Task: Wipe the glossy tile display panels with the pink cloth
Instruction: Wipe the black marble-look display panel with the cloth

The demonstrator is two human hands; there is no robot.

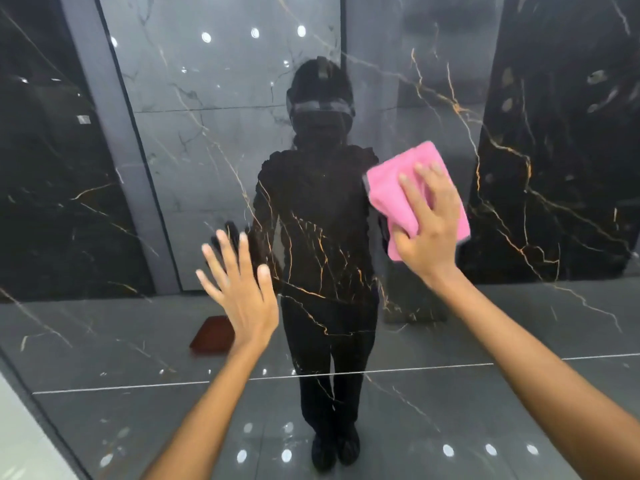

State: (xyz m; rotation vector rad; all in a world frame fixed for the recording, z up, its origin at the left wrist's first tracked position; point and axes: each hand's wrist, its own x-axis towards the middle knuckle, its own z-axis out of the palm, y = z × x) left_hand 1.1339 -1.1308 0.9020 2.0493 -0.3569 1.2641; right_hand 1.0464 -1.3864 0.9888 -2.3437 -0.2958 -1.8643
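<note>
A glossy black tile panel (pixel 194 140) with gold veins fills the view and mirrors a person standing in front of it. My right hand (pixel 427 223) lies flat with spread fingers on a folded pink cloth (pixel 389 199), pressing it against the panel at the right of centre. My left hand (pixel 242 289) is raised at the lower middle with its fingers straight and spread, palm toward the panel; whether the fingertips touch the surface I cannot tell. It holds nothing.
The panel reflects grey floor tiles, ceiling spotlights and a reddish-brown flat object (pixel 213 336) on the floor. A pale edge (pixel 20 441) borders the panel at the lower left. Dark marbled panels (pixel 554 150) appear in the reflection on both sides.
</note>
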